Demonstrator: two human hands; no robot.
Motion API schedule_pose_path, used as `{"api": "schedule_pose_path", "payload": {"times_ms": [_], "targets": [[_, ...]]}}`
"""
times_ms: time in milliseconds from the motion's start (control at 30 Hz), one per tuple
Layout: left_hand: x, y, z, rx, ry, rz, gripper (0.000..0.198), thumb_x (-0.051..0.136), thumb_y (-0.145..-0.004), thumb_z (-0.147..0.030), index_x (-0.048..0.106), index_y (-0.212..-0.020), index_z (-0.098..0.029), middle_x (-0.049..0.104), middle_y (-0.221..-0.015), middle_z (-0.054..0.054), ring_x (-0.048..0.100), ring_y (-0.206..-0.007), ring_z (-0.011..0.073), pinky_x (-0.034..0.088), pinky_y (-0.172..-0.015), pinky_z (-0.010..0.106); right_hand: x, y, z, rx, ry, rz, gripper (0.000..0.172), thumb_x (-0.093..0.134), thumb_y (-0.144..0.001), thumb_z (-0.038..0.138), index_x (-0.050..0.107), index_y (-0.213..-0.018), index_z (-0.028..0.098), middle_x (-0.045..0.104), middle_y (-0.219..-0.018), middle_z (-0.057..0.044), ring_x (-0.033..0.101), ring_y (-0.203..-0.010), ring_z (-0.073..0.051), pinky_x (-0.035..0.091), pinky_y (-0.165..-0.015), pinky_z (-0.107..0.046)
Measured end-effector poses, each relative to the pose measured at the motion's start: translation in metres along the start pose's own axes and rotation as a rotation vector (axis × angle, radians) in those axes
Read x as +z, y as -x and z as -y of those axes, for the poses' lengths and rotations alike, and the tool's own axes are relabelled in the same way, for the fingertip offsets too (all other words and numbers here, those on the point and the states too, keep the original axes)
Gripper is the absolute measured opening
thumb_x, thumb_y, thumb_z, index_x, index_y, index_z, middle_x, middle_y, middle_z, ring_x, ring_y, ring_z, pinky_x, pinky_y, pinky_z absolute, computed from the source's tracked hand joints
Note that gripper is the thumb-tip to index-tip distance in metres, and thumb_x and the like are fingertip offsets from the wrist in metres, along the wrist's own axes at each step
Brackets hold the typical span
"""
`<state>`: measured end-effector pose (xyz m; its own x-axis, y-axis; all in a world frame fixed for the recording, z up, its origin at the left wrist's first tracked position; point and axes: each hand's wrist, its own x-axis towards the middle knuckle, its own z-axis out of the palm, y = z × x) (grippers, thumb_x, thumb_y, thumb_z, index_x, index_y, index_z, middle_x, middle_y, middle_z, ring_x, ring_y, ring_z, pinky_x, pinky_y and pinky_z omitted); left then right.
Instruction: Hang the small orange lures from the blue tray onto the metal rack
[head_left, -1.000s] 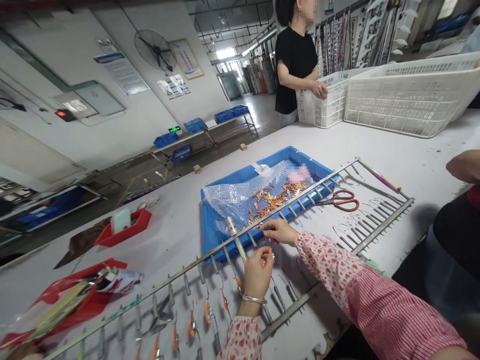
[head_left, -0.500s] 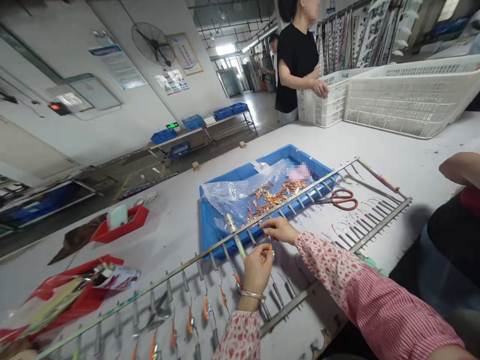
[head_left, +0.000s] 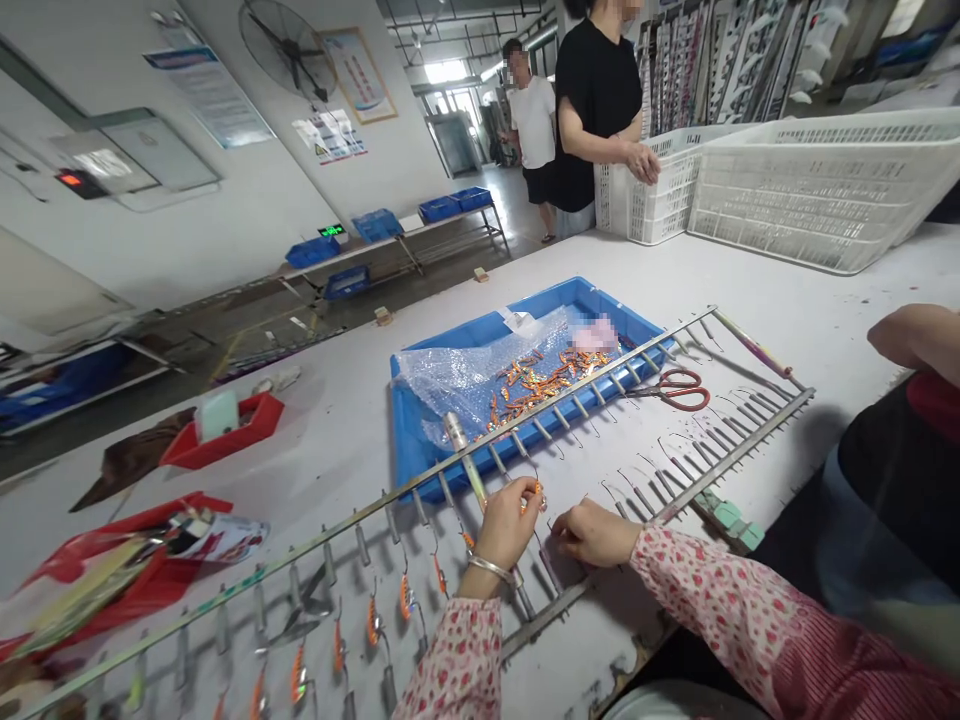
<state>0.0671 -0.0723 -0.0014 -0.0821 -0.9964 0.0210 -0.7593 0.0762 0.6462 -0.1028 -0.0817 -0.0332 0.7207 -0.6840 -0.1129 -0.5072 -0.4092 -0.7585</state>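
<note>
— So what is the left hand [head_left: 508,527] holding?
— It is pinching 1 orange fishing lure [head_left: 537,491] over the metal hook rack [head_left: 600,375].
— And the right hand [head_left: 596,533]?
— It is resting just beside it (fingers curled, grip unclear).

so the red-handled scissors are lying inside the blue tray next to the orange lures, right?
Not quite. In the head view the red-handled scissors lie on the white table, among the pegs of the metal rack, just outside the blue tray. The orange lures are in the tray, on bubble wrap.
</note>
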Motion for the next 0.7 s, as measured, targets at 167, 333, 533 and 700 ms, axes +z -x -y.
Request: {"api": "schedule_pose_path", "payload": {"times_ms": [167, 333, 533, 700], "targets": [[-0.002, 0.007, -0.002, -0.018, 0.047, 0.047, 0.015, 0.044, -0.079, -0.025, 0.057, -0.077, -0.017, 0.065, -0.074, 0.003, 0.061, -0.071, 0.0156, 0.041, -0.067, 0.025, 0.016, 0.003, -0.005, 0.078, -0.214, -0.189, 0.007, 0.060, -0.071, 0.019, 0.064, -0.076, 0.016, 0.059, -0.058, 0.003, 0.050, -0.054, -0.009, 0.035, -0.055, -0.019], [0.000, 0.012, -0.002, -0.029, 0.093, 0.079, 0.016, 0.043, -0.080, -0.026, 0.056, -0.078, -0.017, 0.065, -0.074, 0.003, 0.061, -0.071, 0.0156, 0.041, -0.066, 0.025, 0.019, 0.004, -0.007, 0.091, -0.255, -0.304, 0.009, 0.065, -0.068, 0.021, 0.058, -0.071, 0.015, 0.053, -0.057, 0.005, 0.045, -0.052, -0.007, 0.030, -0.051, -0.018], [0.002, 0.014, -0.007, -0.039, 0.077, 0.095, 0.017, 0.043, -0.079, -0.027, 0.056, -0.074, -0.016, 0.064, -0.073, 0.003, 0.059, -0.069, 0.0157, 0.040, -0.066, 0.025, 0.023, 0.004, -0.007, 0.063, -0.259, -0.353, 0.014, 0.067, -0.067, 0.021, 0.054, -0.068, 0.016, 0.052, -0.056, 0.005, 0.043, -0.052, -0.007, 0.030, -0.052, -0.018], [0.004, 0.012, -0.003, -0.052, 0.024, 0.060, 0.016, 0.043, -0.079, -0.027, 0.055, -0.075, -0.017, 0.064, -0.074, 0.004, 0.058, -0.071, 0.0167, 0.040, -0.068, 0.027, 0.021, 0.007, -0.009, -0.024, -0.330, -0.313, 0.016, 0.068, -0.066, 0.020, 0.053, -0.067, 0.016, 0.048, -0.054, 0.007, 0.041, -0.050, -0.006, 0.029, -0.050, -0.017]]}}
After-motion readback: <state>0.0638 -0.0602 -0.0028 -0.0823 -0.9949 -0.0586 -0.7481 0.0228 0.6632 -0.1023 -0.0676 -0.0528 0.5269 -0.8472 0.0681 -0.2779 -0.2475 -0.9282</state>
